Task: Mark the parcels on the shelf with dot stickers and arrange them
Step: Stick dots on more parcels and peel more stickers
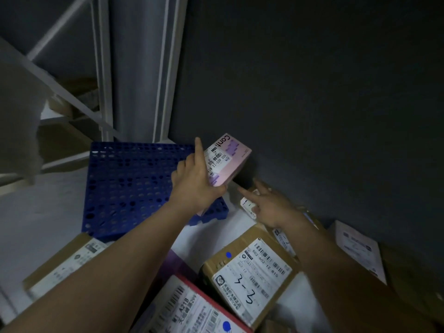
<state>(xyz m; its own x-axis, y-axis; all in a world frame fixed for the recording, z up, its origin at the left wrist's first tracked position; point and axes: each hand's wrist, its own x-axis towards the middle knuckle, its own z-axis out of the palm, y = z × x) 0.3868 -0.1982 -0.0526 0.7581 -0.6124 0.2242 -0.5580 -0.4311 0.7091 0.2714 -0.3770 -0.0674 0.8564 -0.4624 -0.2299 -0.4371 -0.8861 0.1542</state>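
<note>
1. Up at the far side, the left hand (194, 181) grips a pink box (228, 158) with a white shipping label, forefinger stretched along its left edge and thumb under its near corner; the box is tilted against the dark wall (312, 92), above the edge of a blue perforated pallet (129, 186).
2. The right hand (269, 205) reaches in just beside it, forefinger straight and pointing at the pink box's lower corner without plainly touching it; the other fingers are partly curled, and whether they hold anything cannot be told.
3. Under that hand lies a small white-labelled parcel (247, 205).
4. Nearer the camera, a brown carton (249, 277) marked "3-3" carries a blue dot sticker (228, 255) beside its label.
5. At the bottom edge, a red-edged parcel (189, 308) also bears a blue dot (226, 326).
6. Another brown carton (62, 263) lies at lower left, touching the pallet's near edge.
</note>
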